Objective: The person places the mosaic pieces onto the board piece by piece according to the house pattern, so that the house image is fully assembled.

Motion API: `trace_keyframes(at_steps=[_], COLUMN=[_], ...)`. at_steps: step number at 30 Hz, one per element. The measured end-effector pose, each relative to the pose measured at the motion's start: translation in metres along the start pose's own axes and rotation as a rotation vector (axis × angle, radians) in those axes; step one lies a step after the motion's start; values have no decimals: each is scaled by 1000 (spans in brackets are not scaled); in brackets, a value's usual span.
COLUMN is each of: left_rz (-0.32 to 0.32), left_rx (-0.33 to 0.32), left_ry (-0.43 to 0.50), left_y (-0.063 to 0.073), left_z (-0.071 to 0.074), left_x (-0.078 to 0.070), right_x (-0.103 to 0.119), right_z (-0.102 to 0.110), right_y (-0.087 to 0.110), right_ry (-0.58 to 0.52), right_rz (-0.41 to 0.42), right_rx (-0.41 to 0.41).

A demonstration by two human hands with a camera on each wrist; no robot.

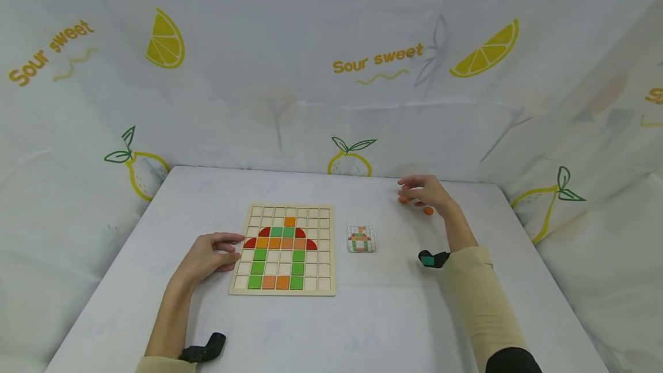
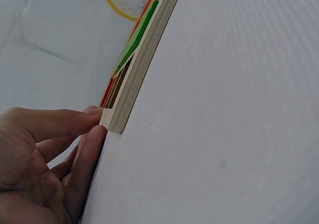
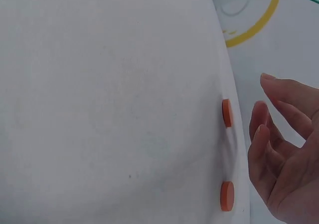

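Note:
A wooden grid board (image 1: 322, 252) lies left of centre in the head view, with green, orange and red pieces in some cells. Both the thumb and a finger of my left hand (image 1: 206, 257) touch the board's left edge; the left wrist view shows those fingertips (image 2: 94, 115) right at its rim. Toward the far right of the table, my right hand (image 1: 426, 191) hovers around small orange pieces (image 1: 428, 210). Two rounded orange pieces (image 3: 227, 196) stand out below it in the right wrist view, where its fingers are loosely bent with nothing visible between them.
A small printed card (image 1: 361, 239) with a coloured grid picture lies to the right of the board. The white table (image 1: 383, 321) meets a hanging sheet (image 1: 233, 120) printed with lemons at the back and sides.

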State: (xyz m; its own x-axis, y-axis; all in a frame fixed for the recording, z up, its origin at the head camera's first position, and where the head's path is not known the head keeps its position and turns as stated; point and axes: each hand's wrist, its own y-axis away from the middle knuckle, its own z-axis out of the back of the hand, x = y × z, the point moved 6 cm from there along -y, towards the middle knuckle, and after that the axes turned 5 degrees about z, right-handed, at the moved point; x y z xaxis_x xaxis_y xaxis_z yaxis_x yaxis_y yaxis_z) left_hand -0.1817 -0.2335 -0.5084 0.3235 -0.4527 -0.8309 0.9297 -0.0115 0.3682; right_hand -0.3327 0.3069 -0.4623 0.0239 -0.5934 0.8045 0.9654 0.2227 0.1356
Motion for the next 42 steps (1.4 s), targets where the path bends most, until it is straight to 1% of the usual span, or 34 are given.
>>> trace_keyframes(at_steps=[6, 10, 15, 17, 25, 34, 42], left_rz=[12, 9, 8, 9, 7, 9, -15], left_rx=[-6, -4, -3, -2, -4, -6, -1], left_ry=[-1, -3, -1, -2, -5, 5, -4], left_y=[0, -1, -1, -1, -1, -1, 0], left_z=[0, 0, 0, 0, 0, 0, 1], left_x=[1, 0, 1, 2, 2, 0, -1], right_x=[-16, -25, -31, -33, -35, -37, -37], right_z=[1, 0, -1, -1, -1, -1, -3], right_y=[3, 4, 2, 1, -2, -2, -4], right_ry=[-4, -20, -23, -23, 5, 16, 32], right_rz=[-78, -102, -94, -105, -114, -119, -130], right_rx=[5, 11, 14, 10, -27, -19, -28])
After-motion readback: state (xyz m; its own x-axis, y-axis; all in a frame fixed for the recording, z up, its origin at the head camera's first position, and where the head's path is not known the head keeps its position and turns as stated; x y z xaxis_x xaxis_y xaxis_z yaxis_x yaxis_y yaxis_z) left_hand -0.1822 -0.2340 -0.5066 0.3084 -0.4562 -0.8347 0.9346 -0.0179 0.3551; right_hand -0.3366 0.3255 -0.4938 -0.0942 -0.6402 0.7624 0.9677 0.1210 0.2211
